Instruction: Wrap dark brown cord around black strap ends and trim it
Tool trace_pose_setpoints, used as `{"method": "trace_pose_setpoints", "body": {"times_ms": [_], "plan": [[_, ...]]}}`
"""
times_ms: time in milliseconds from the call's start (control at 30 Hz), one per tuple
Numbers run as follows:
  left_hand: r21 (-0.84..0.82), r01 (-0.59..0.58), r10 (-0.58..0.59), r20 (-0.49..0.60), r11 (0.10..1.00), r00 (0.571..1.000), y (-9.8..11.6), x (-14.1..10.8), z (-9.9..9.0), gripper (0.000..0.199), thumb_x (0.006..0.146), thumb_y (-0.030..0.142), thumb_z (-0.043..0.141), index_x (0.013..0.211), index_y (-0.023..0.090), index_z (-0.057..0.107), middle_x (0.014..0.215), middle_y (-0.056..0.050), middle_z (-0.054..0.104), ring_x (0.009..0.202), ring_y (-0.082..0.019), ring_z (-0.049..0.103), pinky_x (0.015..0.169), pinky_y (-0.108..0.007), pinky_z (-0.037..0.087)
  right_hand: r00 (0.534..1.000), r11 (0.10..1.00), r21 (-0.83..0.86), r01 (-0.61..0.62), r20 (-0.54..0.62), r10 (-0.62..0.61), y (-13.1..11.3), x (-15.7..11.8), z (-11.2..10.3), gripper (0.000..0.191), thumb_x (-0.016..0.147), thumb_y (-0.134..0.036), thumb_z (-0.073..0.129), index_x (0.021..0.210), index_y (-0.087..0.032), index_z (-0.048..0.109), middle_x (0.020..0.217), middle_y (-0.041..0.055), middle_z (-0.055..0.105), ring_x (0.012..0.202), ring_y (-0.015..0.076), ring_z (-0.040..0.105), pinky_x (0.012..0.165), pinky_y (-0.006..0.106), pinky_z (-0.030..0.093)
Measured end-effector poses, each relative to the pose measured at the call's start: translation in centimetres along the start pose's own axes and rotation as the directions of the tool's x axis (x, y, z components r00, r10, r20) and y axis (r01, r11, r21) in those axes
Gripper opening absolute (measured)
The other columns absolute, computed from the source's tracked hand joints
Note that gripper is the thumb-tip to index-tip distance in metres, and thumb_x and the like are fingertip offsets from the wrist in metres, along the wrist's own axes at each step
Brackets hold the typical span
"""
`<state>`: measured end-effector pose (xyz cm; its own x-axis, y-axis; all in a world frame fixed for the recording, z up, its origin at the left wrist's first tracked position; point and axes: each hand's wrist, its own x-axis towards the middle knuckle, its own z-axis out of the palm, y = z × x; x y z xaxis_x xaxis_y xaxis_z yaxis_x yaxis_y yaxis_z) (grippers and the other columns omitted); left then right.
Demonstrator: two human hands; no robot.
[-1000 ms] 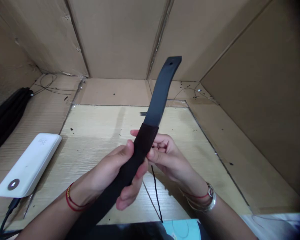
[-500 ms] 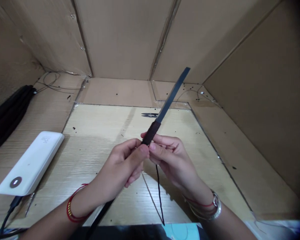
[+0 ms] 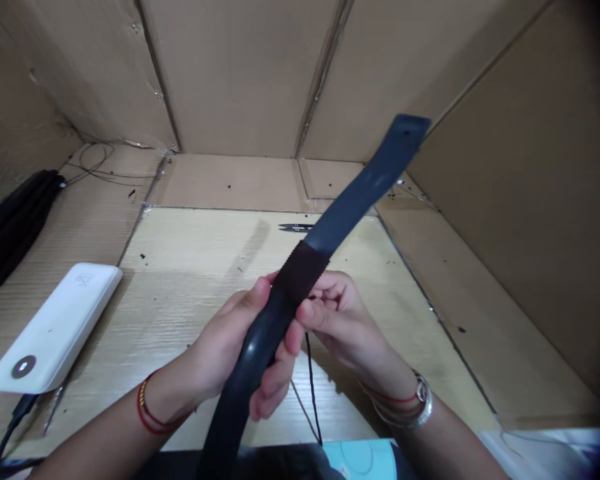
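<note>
A long dark strap (image 3: 365, 193) slants up to the right, its flat face toward me and a small hole near its far end. Dark cord wrapping (image 3: 300, 270) covers a band of it. Below the wrapping, my left hand (image 3: 250, 340) is closed round the strap, thumb on the left edge and fingers curled on the right. My right hand (image 3: 337, 317) pinches at the lower right edge of the wrapping; what its fingertips hold is too small to make out. A dark cord (image 3: 311, 380) hangs beneath that hand.
Small black thread snips (image 3: 294, 227) lie behind the strap. At the left are a white power bank (image 3: 55, 327) with a cable and a black bundle (image 3: 17, 223). Cardboard walls (image 3: 240, 80) enclose the back and sides. A turquoise item (image 3: 363, 459) is at the front edge.
The strap has turned from nearly edge-on to its broad face, and its far end has shifted right. My left hand has rolled open around it, with its fingers still curled on the strap.
</note>
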<state>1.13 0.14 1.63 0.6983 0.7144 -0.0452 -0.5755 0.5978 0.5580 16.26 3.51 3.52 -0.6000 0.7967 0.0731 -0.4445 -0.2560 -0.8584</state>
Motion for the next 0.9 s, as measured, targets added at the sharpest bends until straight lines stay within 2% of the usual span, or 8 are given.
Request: {"method": "trace_pose_setpoints", "body": {"times_ms": [100,167,300,467,567,633,733,900], "plan": [[-0.123,0.173,-0.156,0.137,0.977,0.978,-0.1,-0.2,-0.4,0.071,0.095,0.067,0.026,0.079,0.011,0.068,0.041,0.002,0.044,0.031,-0.008,0.045,0.033,-0.016,0.039,0.998,1.0,0.007,-0.01,0.063,0.009,-0.1,-0.3,0.0,0.025,0.079,-0.025,0.078,0.103,-0.017,0.074,0.068,0.0022,0.072,0.059,0.0109,0.069,0.064,0.019,0.057],[-0.139,0.215,-0.194,0.152,0.967,0.969,0.0,-0.3,-0.6,0.074,0.093,0.07,0.028,0.08,0.01,0.07,0.041,0.002,0.044,0.032,-0.008,0.046,0.034,-0.016,0.04,0.996,1.0,0.012,0.001,0.09,-0.002,-0.2,-0.5,0.0,0.024,0.083,-0.025,0.074,0.106,-0.018,0.073,0.066,0.0017,0.071,0.054,0.0103,0.066,0.063,0.021,0.057],[-0.055,0.174,-0.172,0.041,0.983,0.984,0.5,-0.5,-0.4,0.078,0.088,0.075,0.033,0.081,0.008,0.072,0.042,-0.001,0.05,0.033,-0.008,0.049,0.034,-0.015,0.041,0.997,1.0,-0.022,0.019,0.082,-0.018,0.0,-0.5,-0.2,0.025,0.085,-0.025,0.072,0.109,-0.017,0.073,0.061,0.001,0.07,0.054,0.009,0.065,0.065,0.02,0.056],[0.047,0.17,-0.165,-0.093,0.984,0.982,1.1,-0.6,0.3,0.06,0.088,0.064,0.047,0.071,0.01,0.067,0.041,-0.001,0.052,0.031,-0.009,0.049,0.032,-0.015,0.037,0.988,0.997,-0.045,0.062,0.147,-0.055,0.5,0.0,-0.9,0.011,0.085,-0.023,0.072,0.089,-0.015,0.077,0.067,0.0028,0.072,0.062,0.0089,0.068,0.065,0.016,0.054],[0.187,0.152,-0.125,-0.149,0.97,0.981,1.0,-0.4,0.6,0.057,0.087,0.061,0.053,0.061,0.011,0.062,0.038,-0.001,0.05,0.031,-0.01,0.049,0.031,-0.016,0.036,0.988,0.996,-0.07,0.055,0.145,-0.045,0.7,0.1,-1.1,0.02,0.083,-0.022,0.074,0.103,-0.019,0.077,0.077,0.0022,0.074,0.069,0.0072,0.07,0.068,0.013,0.054],[0.256,0.131,-0.086,-0.181,0.958,0.98,0.8,-0.3,0.7,0.058,0.088,0.061,0.052,0.055,0.013,0.058,0.036,0.0,0.047,0.03,-0.009,0.048,0.032,-0.016,0.035,0.99,0.995,-0.087,0.042,0.14,-0.029,0.6,0.1,-1.2,0.023,0.081,-0.022,0.076,0.104,-0.021,0.077,0.082,0.0021,0.075,0.071,0.0066,0.07,0.07,0.012,0.054],[0.265,0.139,-0.092,-0.182,0.954,0.979,0.7,-0.2,0.7,0.061,0.089,0.063,0.05,0.052,0.014,0.054,0.034,0.002,0.043,0.029,-0.009,0.046,0.031,-0.016,0.032,0.993,0.994,-0.104,0.034,0.112,-0.022,0.6,0.1,-1.0,0.022,0.078,-0.024,0.079,0.1,-0.02,0.078,0.077,0.0018,0.073,0.07,0.0073,0.069,0.069,0.013,0.054],[0.21,0.144,-0.117,-0.139,0.967,0.983,1.1,-0.2,0.4,0.063,0.087,0.069,0.044,0.06,0.014,0.06,0.038,0.001,0.048,0.032,-0.009,0.048,0.035,-0.017,0.037,0.992,0.994,-0.086,0.071,0.108,-0.062,0.6,0.1,-0.9,0.013,0.081,-0.023,0.076,0.094,-0.02,0.079,0.067,0.0007,0.071,0.061,0.008,0.067,0.065,0.016,0.056]]}}
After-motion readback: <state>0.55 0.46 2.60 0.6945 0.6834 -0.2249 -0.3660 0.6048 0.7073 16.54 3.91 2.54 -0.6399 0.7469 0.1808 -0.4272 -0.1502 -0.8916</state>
